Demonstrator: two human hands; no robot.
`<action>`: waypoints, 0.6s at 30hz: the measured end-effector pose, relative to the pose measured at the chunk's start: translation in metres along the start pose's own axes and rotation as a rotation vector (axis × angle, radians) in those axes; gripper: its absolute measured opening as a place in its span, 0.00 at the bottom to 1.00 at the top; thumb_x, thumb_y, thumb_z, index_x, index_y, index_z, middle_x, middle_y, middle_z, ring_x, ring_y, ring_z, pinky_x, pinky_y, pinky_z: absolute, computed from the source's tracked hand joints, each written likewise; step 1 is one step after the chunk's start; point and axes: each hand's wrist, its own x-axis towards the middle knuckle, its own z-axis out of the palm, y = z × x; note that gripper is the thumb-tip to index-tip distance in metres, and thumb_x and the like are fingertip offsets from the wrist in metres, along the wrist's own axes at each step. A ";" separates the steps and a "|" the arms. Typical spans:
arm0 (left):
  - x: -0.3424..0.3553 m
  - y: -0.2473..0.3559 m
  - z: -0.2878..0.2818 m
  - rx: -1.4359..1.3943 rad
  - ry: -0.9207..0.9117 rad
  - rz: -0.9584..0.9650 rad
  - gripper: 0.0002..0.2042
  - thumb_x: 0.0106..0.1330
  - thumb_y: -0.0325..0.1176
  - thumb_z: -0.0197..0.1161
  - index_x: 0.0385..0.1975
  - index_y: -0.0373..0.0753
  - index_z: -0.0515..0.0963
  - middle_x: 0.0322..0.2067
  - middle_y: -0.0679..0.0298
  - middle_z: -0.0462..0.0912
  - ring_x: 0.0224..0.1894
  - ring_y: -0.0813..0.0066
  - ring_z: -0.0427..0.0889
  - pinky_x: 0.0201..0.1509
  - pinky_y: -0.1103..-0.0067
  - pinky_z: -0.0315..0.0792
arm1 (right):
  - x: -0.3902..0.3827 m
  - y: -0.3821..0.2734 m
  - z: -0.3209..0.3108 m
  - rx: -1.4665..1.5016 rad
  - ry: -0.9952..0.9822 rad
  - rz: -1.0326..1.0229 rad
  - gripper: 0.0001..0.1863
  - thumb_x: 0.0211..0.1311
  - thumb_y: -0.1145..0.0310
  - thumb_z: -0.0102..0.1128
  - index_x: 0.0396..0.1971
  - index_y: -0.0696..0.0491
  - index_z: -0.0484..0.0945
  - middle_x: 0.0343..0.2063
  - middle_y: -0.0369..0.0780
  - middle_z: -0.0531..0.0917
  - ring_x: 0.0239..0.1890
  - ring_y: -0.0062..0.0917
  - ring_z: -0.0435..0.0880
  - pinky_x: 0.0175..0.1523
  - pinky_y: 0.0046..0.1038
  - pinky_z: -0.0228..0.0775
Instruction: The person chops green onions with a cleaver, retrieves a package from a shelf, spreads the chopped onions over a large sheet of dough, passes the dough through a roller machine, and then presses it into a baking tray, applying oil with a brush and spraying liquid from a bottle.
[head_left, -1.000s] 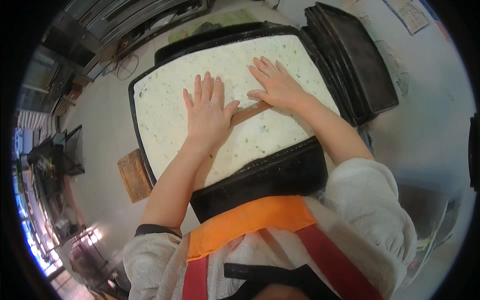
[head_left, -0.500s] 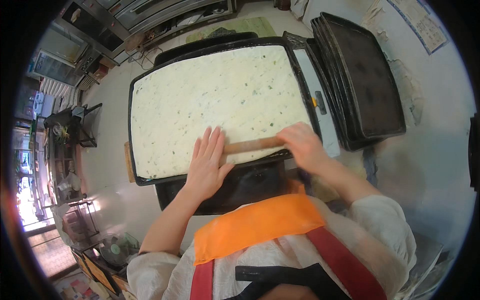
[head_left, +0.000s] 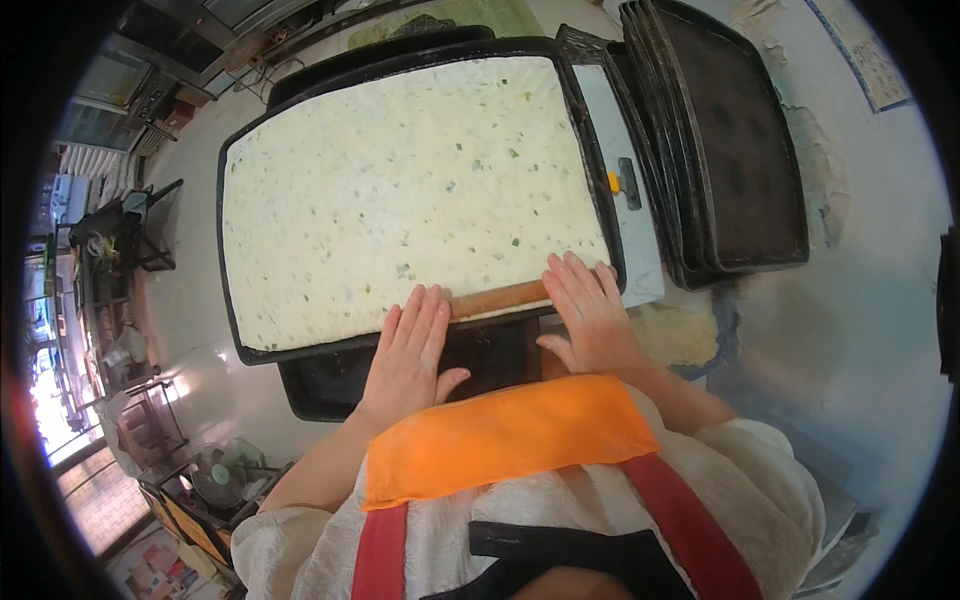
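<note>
Both hands and the wooden rolling pin (head_left: 498, 298) have moved since one second ago, from the middle of the filled baking tray (head_left: 232, 260) to its near edge; the right hand, curled at the pin's right end half a second ago, now lies with its fingers extended. From my remote station I record the pin resting on the dough (head_left: 400, 170), close to the tray's near rim and toward its near right corner, roughly in line with that rim. Dough, pale with green flecks, covers the tray floor nearly to the rim.

I note the left hand (head_left: 410, 355) at the pin's left end, fingers straight and thumb spread, gripping nothing. The right hand (head_left: 595, 315) is likewise unclenched, its fingers at the pin's right end. The two hands are apart, with the pin spanning the gap; I cannot tell how firmly either presses.

Right of the filled tray I find a pale flat panel (head_left: 640, 260), then a stack of dark trays (head_left: 750, 150) standing on edge. Another black tray (head_left: 320, 385) shows below its near side, and a green mat (head_left: 490, 12) lies beyond its far side.
</note>
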 end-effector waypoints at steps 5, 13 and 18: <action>0.089 -0.042 -0.010 0.131 0.311 -0.117 0.41 0.63 0.48 0.61 0.68 0.26 0.53 0.70 0.45 0.53 0.74 0.48 0.46 0.75 0.58 0.41 | 0.096 0.033 0.005 -0.139 0.209 0.036 0.41 0.58 0.51 0.62 0.63 0.64 0.62 0.67 0.52 0.62 0.70 0.47 0.57 0.71 0.53 0.44; 0.065 -0.028 -0.010 0.089 0.086 -0.118 0.42 0.64 0.47 0.59 0.70 0.28 0.46 0.71 0.44 0.46 0.75 0.46 0.42 0.74 0.53 0.36 | 0.074 0.012 0.008 -0.085 0.086 0.129 0.43 0.60 0.49 0.61 0.63 0.68 0.59 0.66 0.59 0.59 0.71 0.53 0.52 0.73 0.51 0.40; 0.178 -0.083 -0.038 0.104 0.331 -0.177 0.39 0.65 0.46 0.57 0.68 0.26 0.51 0.70 0.43 0.51 0.75 0.48 0.42 0.75 0.57 0.35 | 0.195 0.076 0.007 -0.146 0.373 0.141 0.39 0.65 0.47 0.52 0.62 0.67 0.62 0.65 0.54 0.64 0.71 0.44 0.56 0.73 0.47 0.41</action>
